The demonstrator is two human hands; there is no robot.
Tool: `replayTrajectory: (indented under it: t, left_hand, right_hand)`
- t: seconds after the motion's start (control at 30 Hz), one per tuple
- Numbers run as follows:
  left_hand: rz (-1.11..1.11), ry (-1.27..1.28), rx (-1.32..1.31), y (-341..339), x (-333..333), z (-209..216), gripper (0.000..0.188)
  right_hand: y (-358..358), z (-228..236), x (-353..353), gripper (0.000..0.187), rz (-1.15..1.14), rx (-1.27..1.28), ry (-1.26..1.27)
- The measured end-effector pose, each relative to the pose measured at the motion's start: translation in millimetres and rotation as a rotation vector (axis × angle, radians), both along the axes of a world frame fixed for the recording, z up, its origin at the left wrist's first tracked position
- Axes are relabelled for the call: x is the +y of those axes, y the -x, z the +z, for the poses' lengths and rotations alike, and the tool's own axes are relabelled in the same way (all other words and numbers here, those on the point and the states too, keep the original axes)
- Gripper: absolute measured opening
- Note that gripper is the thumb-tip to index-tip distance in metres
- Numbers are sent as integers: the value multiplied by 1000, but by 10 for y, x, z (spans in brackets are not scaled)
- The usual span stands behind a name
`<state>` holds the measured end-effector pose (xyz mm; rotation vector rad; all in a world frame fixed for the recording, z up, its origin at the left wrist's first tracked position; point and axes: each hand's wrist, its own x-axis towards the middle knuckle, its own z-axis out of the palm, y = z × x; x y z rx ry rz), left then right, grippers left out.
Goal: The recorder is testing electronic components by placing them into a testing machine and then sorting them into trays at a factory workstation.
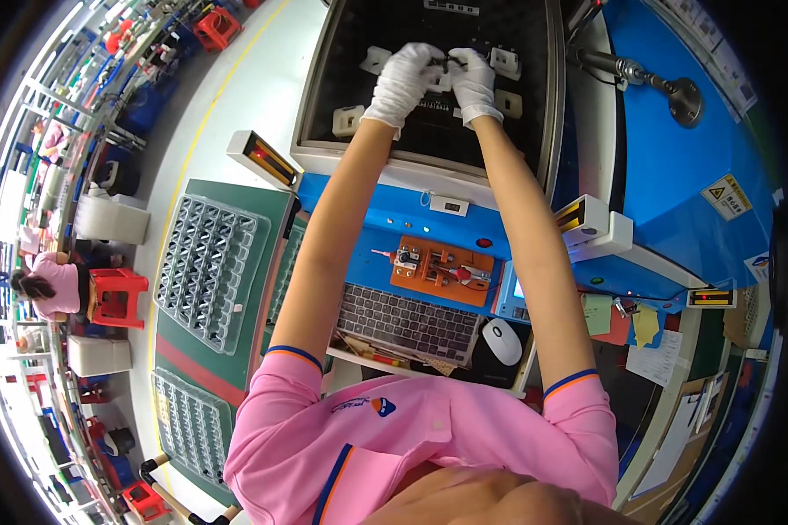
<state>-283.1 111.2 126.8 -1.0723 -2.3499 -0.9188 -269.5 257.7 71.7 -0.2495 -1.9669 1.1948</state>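
Observation:
Both my hands wear white gloves and reach over the black bed (429, 22) of a blue machine. My left hand (403, 85) is closed, its fingertips bent inward over a small white block (440, 82). From the other side my right hand (474, 83) is closed too, thumb and fingers pinched at the same spot. Whatever is between the fingertips is too small and covered to name. Around them sit more pale blocks with openings: one at the left front (348, 121), one behind my left hand (376, 59), one at the right (504, 63) and one below it (509, 104).
A metal frame (429, 164) edges the bed, with sensor bars (267, 161) at its front corners. Nearer me are an orange fixture (443, 269), a laptop keyboard (407, 322) and a white mouse (502, 341). Clear trays of parts (208, 267) lie on a green table at left.

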Motion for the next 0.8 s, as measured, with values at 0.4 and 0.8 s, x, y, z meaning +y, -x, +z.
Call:
replayTrajectory:
  t: [0.4,0.8]
  left_hand:
    - [224,-306,-117,-2320,-1167,-849,20]
    - [156,-12,-174,-2160,-1399,-1271,12]
  right_hand:
    - [-275,373,-59,27,122,-460,-649]
    - [-2138,-19,-201,47,172,-48,-848]
